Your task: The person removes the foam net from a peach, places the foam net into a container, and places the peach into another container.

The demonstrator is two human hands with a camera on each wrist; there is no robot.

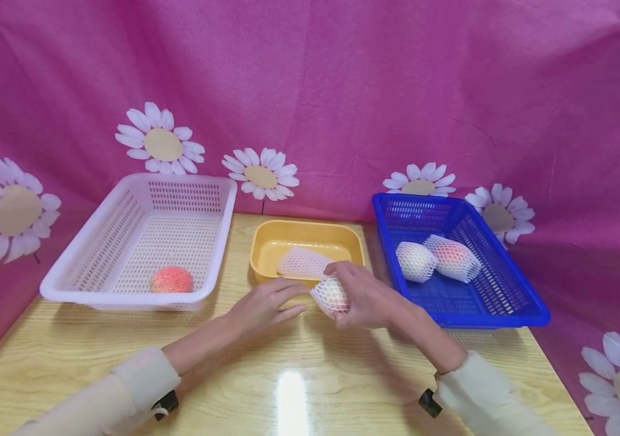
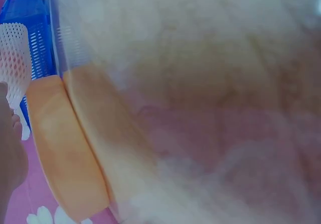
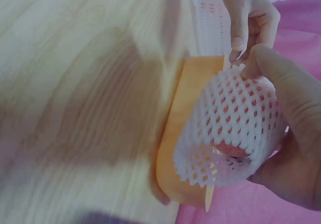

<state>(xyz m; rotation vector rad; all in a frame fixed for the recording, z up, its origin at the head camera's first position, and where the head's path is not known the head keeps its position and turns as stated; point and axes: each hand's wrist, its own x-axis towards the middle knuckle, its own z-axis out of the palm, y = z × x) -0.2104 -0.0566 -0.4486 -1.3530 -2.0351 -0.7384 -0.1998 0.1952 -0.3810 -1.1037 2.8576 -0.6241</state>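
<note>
My right hand (image 1: 361, 295) grips a peach in a white foam net sleeve (image 1: 333, 297) in front of the yellow tray. In the right wrist view the foam net (image 3: 230, 118) hangs loose at its near end, and reddish skin shows through the mesh. My left hand (image 1: 269, 304) reaches toward the other end of the sleeve, thumb and forefinger parted; whether they touch the net is hard to tell. An empty foam net (image 1: 303, 262) lies in the yellow tray (image 1: 266, 230).
At left stands a white basket (image 1: 86, 254) with one bare pinkish peach (image 1: 171, 280). A blue basket (image 1: 511, 266) at right contains two netted fruits, one pale (image 1: 416, 261) and one reddish (image 1: 453, 259). Behind the wooden table (image 1: 223, 375) hangs a magenta flowered cloth (image 1: 332, 91).
</note>
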